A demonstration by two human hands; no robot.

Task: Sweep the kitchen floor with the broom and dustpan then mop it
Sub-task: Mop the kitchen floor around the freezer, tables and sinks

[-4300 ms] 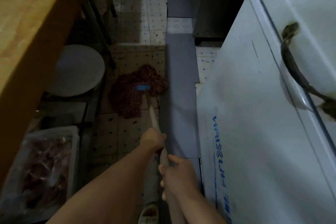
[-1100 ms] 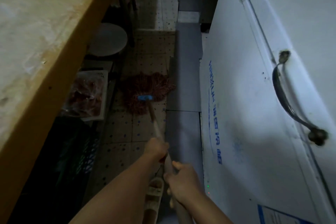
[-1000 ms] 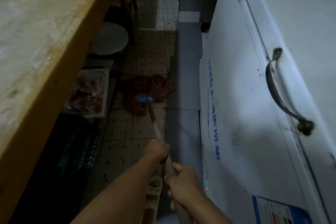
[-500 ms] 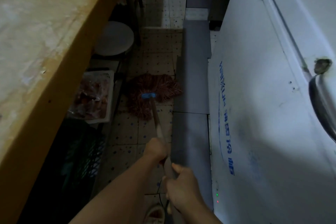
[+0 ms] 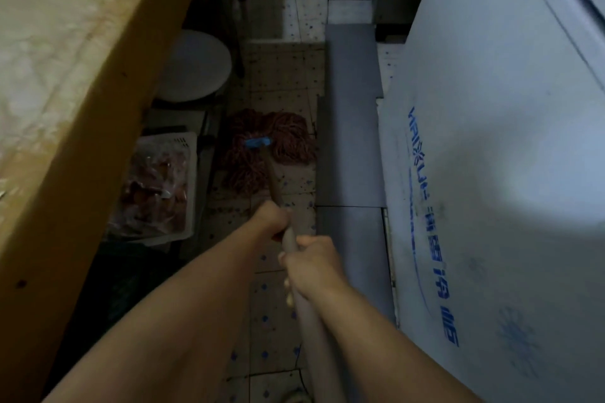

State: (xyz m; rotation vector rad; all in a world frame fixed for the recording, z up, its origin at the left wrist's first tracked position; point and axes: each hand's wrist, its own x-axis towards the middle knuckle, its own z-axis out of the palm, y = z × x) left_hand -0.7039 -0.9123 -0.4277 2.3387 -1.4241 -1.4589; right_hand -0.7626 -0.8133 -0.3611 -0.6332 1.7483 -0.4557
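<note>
Tiled floor point(image 5: 281, 82): mop point(image 5: 268, 147) handle lengthwise, head away.

Mop head point(image 5: 266, 149) on floor point(image 5: 281, 82) between crate point(image 5: 160, 186) left, freezer point(image 5: 491, 173) right.

Lighting: dim overall, cool blue-grey cast. Brightest patch: soft glare on the white freezer side point(image 5: 510, 193), right of the grip on the mop handle point(image 5: 296, 275). Deep shadow under the wooden counter point(image 5: 65, 75), left of the grip. Floor tiles point(image 5: 278, 75) beyond the grip murky. Sharpness: soft, grainy, slight motion blur. Edges: wide-angle bending of straight lines.
</note>
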